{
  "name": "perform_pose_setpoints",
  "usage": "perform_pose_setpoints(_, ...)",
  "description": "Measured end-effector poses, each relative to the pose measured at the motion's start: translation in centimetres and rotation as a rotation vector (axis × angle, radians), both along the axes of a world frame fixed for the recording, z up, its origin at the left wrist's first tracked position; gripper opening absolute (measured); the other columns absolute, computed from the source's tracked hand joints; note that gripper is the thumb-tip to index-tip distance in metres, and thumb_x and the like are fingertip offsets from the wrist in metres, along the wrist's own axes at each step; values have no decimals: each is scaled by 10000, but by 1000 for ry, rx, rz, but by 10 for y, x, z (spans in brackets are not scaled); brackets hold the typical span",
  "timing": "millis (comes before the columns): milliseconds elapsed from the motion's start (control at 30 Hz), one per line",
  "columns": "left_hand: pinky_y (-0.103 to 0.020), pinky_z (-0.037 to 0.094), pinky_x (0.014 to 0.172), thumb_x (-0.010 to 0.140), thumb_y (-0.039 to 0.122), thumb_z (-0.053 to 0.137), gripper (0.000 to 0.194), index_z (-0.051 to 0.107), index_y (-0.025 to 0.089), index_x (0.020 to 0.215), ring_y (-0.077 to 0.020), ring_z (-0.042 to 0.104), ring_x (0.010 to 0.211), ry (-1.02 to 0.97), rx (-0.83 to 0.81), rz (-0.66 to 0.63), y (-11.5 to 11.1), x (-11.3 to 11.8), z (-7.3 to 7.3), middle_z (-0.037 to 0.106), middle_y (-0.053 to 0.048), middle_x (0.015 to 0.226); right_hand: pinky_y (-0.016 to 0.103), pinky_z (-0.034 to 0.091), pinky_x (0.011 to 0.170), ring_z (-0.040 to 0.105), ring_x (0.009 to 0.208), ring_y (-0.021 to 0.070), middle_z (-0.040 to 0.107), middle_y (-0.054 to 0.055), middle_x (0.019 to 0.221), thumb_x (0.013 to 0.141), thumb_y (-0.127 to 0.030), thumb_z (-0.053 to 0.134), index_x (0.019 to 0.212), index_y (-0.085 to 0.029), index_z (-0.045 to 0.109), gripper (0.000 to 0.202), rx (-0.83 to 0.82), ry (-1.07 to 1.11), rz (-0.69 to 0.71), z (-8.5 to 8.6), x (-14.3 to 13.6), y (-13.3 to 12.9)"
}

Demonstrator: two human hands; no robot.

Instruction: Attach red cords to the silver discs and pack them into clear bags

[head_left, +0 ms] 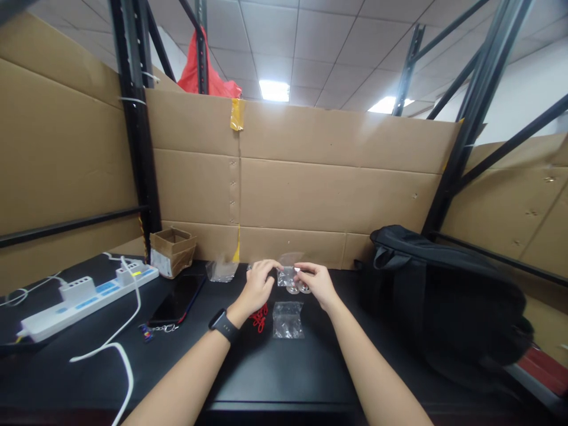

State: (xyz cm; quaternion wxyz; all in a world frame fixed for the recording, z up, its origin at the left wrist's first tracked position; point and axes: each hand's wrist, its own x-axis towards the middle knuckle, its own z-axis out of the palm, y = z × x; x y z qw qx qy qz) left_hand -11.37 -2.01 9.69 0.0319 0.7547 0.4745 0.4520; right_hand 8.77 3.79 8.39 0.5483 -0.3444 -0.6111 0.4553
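A small clear plastic bag (286,276) is held up between my two hands, above the black table. My left hand (260,287), with a dark watch on the wrist, has its fingertips at the bag's upper left edge; its thumb grip is partly hidden. From the other side my right hand (318,285) pinches the bag's right edge. Round clear pieces (293,290) show just below the bag, close to my right fingers. Nearer to me lies another clear plastic bag (288,320), flat on the table. Red cord (259,320) lies partly hidden beneath my left hand.
More clear bags (222,270) lie at the back, beside an open cardboard box (173,251). A phone (177,300), a keychain (164,328) and a white power strip (89,302) with cables are on the left. A large black bag (444,302) stands on the right. Cardboard walls (310,189) enclose the table.
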Motion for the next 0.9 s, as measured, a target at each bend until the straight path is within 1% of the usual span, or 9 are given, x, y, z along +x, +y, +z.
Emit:
perform_pose_setpoints(67,-467,313,1018,869,126,474,375,672,330,1113,-276,414,1248,120,25,67,-1,-5,1,595,-27,1291,279,475,544,629,546,168,735,53,673,669,-314,750,973,-138,748,351,-8,-12,13,1,0,-2)
perform_pose_setpoints(133,-496,302,1011,871,206,564,283,723,359,1048,-308,363,1271,181,57,129,0,-8,1,562,-16,1340,271,470,551,614,546,154,729,48,674,675,-325,761,948,-139,753,331,-10,-18,58,2,0,-3)
perform_pose_setpoints(233,-504,299,1006,864,353,649,133,771,371,914,-327,336,1269,197,111,210,3,-10,-1,547,-4,1345,267,481,583,608,578,139,732,48,732,706,-388,766,962,-150,755,350,13,-28,144,2,1,-3)
perform_pose_setpoints(333,-513,312,982,888,383,620,173,787,343,871,-337,352,1238,182,125,379,8,-21,0,558,-46,1292,255,476,567,601,585,131,723,52,765,736,-460,745,969,-163,757,377,25,-45,116,0,2,0)
perform_pose_setpoints(467,-556,312,955,931,391,523,279,786,305,900,-365,351,1235,174,100,684,14,-55,1,523,-98,1299,245,445,517,561,529,116,699,43,713,720,-475,752,915,-157,756,373,27,-60,26,-1,2,3)
perform_pose_setpoints(600,-590,300,969,942,379,456,343,781,269,953,-383,289,1324,229,96,902,20,-93,-8,417,-102,1456,240,423,507,564,545,127,691,37,706,720,-435,742,890,-157,752,326,50,-84,-1,-2,2,4)
perform_pose_setpoints(767,-680,249,990,788,498,617,316,777,275,946,-470,177,1394,353,-100,882,29,-111,-26,347,-85,1550,259,464,567,624,657,174,719,49,769,732,-362,700,888,-171,753,253,148,-173,-9,-7,3,9)
perform_pose_setpoints(833,-697,231,1002,751,501,650,346,762,258,970,-484,156,1405,370,-139,861,30,-107,-25,322,-97,1565,283,487,612,630,672,184,720,44,764,758,-332,651,877,-178,754,220,198,-227,-50,-7,8,13)
perform_pose_setpoints(900,-673,237,1023,765,448,646,368,725,242,1060,-463,169,1413,331,-83,858,26,-98,-17,286,-109,1582,313,502,694,642,730,197,727,42,800,780,-277,593,846,-195,755,193,283,-303,-124,-5,17,18)
